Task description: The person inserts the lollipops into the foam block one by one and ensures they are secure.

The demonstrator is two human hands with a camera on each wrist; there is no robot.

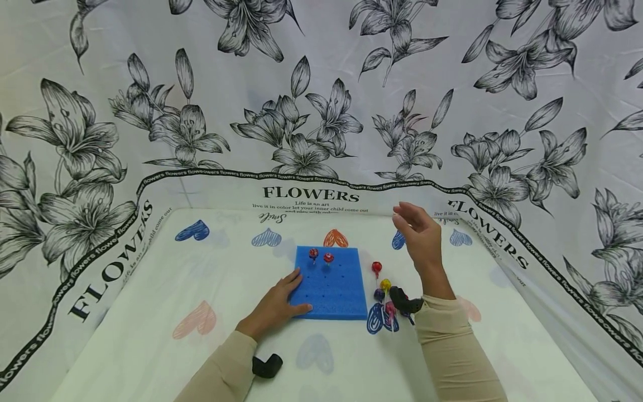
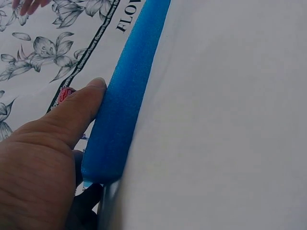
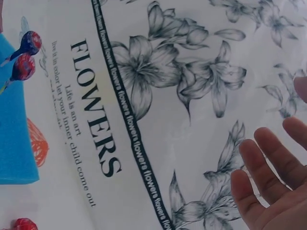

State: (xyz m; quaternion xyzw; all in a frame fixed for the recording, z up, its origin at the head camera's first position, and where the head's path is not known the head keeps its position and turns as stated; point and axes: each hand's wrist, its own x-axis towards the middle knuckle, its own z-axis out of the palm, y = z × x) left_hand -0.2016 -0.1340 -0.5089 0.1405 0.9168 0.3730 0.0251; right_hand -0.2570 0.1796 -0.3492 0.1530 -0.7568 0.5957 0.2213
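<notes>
lollipops point(image 1: 329, 258) in blue foam point(image 1: 330, 285), "flowers" lettering point(image 1: 311, 194) behind

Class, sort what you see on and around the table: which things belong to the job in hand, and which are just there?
Likely part of the job:
blue block
two lollipops standing in it
loose lollipops beside it

Seemingly just there:
heart-print tablecloth
flower-print backdrop
black wrist-worn devices

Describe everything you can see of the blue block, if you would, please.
The blue block is a thick, nearly square slab that looks like foam, lying flat on the heart-printed cloth. Small dark spots, apparently holes, dot its top. Two lollipops stand in it near the far edge. The left hand rests against its left side, thumb by the near left corner.
</notes>
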